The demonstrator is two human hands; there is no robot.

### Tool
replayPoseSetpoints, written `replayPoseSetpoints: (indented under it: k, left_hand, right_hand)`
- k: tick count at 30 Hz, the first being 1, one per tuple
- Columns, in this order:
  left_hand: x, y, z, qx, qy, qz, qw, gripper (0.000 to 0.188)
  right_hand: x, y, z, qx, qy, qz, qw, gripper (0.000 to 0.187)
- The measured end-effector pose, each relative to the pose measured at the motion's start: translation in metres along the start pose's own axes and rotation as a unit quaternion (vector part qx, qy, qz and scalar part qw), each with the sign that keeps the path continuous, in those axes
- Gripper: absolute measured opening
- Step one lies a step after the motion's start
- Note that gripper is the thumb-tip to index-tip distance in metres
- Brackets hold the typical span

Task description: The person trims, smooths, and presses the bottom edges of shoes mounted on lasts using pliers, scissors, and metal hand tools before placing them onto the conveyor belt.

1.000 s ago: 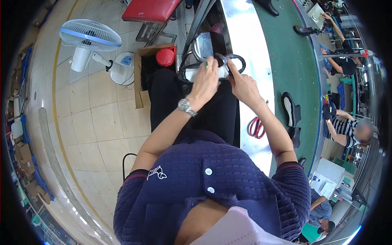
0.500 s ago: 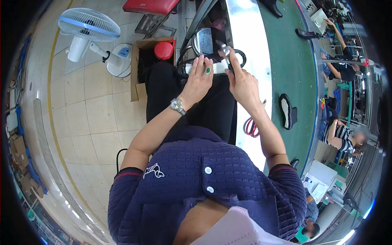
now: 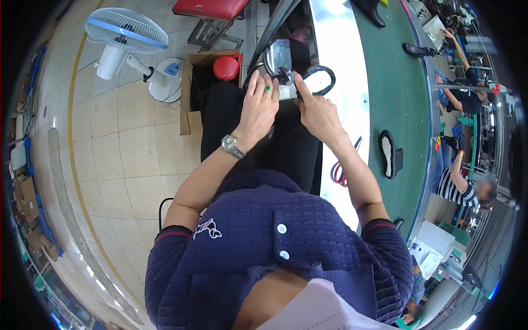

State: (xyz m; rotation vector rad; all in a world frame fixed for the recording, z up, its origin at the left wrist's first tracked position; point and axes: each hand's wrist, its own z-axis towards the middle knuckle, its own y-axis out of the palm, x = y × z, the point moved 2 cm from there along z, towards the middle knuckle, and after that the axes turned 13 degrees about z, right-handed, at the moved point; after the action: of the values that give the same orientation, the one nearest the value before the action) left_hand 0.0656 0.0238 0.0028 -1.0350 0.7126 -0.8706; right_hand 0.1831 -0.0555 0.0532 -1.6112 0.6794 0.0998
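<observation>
A black shoe or boot lies sole up across my lap, its white bottom (image 3: 319, 82) showing past my right hand. My left hand (image 3: 259, 113), with a green-stoned ring and a wristwatch, has its fingers bent over the shoe's left end, gripping it. My right hand (image 3: 320, 114) is closed round a hammer, forefinger stretched along it. The shiny hammer head (image 3: 286, 76) is over the middle of the shoe; whether it touches cannot be told. Beyond the hands is a round metal-rimmed mesh piece (image 3: 278, 55).
Right of my lap runs a white bench (image 3: 344, 60) with red-handled scissors (image 3: 338, 175). A green conveyor belt (image 3: 379, 99) beyond carries shoes (image 3: 389, 155). To my left are a carton (image 3: 188, 91) and a white fan (image 3: 126, 33). A red stool (image 3: 212, 8) stands ahead. Several people are at far right.
The hammer head has come down and leftward, toward the shoe's middle. My left hand has shifted slightly left and its fingers curl more. More of the shoe's white right end shows.
</observation>
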Motion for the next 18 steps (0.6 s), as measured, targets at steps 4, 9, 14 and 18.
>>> replayPoseSetpoints:
  k: [4,9,14,18]
  left_hand:
    - [-0.003,0.008,-0.006,0.034,-0.042,-0.125,0.991,0.063]
    - [-0.023,0.004,-0.006,0.044,-0.120,-0.285,0.950,0.077]
    - [-0.030,0.010,-0.006,0.000,-0.142,-0.378,0.915,0.085]
    - [-0.044,0.007,-0.001,-0.085,-0.094,-0.448,0.885,0.094]
  right_hand:
    - [-0.018,-0.002,-0.005,0.115,-0.026,0.093,0.989,0.065]
    - [-0.006,0.015,0.002,0.044,-0.013,0.028,0.999,0.064]
    - [-0.012,0.018,0.000,0.090,-0.043,0.086,0.991,0.062]
    - [0.003,0.012,0.003,0.041,-0.014,0.068,0.997,0.055]
